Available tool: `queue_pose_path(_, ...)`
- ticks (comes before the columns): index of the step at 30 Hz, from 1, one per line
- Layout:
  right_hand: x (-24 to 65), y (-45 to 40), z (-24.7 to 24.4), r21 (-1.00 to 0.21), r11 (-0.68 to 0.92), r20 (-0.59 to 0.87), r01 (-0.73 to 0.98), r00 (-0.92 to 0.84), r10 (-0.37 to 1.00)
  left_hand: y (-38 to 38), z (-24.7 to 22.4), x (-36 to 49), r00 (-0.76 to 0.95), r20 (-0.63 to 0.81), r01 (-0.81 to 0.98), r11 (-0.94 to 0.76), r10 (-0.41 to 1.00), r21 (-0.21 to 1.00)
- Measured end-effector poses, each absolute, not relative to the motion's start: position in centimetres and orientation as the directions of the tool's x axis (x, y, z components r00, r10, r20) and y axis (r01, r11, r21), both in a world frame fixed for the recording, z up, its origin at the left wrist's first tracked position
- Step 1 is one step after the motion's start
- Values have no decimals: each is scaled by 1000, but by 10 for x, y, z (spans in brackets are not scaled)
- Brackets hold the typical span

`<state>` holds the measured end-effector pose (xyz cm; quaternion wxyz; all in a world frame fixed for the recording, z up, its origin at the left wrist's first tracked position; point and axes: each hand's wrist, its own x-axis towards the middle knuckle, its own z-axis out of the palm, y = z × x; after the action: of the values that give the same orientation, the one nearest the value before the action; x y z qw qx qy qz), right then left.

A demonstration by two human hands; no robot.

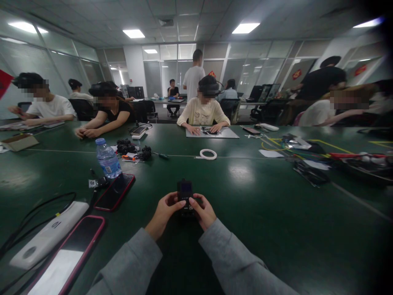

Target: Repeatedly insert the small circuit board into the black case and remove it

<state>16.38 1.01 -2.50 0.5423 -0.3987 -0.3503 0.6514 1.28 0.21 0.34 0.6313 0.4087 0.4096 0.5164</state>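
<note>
A small black handheld device with a dark screen (186,187) stands in front of me at the middle of the green table (245,229). From its left side my left hand (165,211) grips it, the thumb lying on the face below the screen. My right hand (204,209) holds the opposite side, its thumb near the buttons. Both hands are closed around the device, and the fingers behind it are partly hidden. What kind of device it is, I cannot tell.
Left of me are a phone in a red case (116,191), a water bottle (108,159), a white power bank (50,233) and a pink-cased phone (69,254). A tape roll (208,154) lies ahead. Cables and tools (310,172) clutter the right. Several people sit across the table.
</note>
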Motion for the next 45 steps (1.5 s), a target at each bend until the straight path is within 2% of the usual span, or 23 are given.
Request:
queue_pose_path(5,162,10,-27,-924,-121,-106,-361,-63,992,2,0,18,124,-97,-404,140,987,904)
queue_pose_path(10,153,1,-19,-935,-132,-94,-330,-129,987,2,-2,24,268,-216,-611,339,939,716)
queue_pose_path(14,141,-7,-14,-958,-34,3,-284,-129,992,0,-4,23,317,-268,-666,415,910,619)
queue_pose_path(20,136,-12,-19,-987,158,156,16,-81,984,0,-3,21,278,-285,-724,395,917,565)
queue_pose_path(23,139,-15,-19,-891,365,378,272,-4,926,4,-6,18,253,-259,-734,360,932,577)
queue_pose_path(26,139,-22,-16,-643,559,638,523,-38,769,6,-8,15,259,-290,-707,385,921,594)
queue_pose_path(28,136,-29,-13,-496,613,715,616,-110,690,5,-8,14,290,-317,-686,427,903,589)
queue_pose_path(32,129,-41,-10,-334,657,748,676,-233,621,0,-2,14,411,-302,-645,509,860,570)
queue_pose_path(35,127,-42,-8,-317,659,762,682,-231,606,-2,0,14,455,-272,-634,523,848,570)
queue_pose_path(40,128,-35,-8,-268,699,613,663,-443,654,2,-6,13,404,-330,-632,521,853,574)
queue_pose_path(45,127,-34,-12,-299,659,678,690,-333,656,1,-3,14,443,-335,-614,554,831,562)
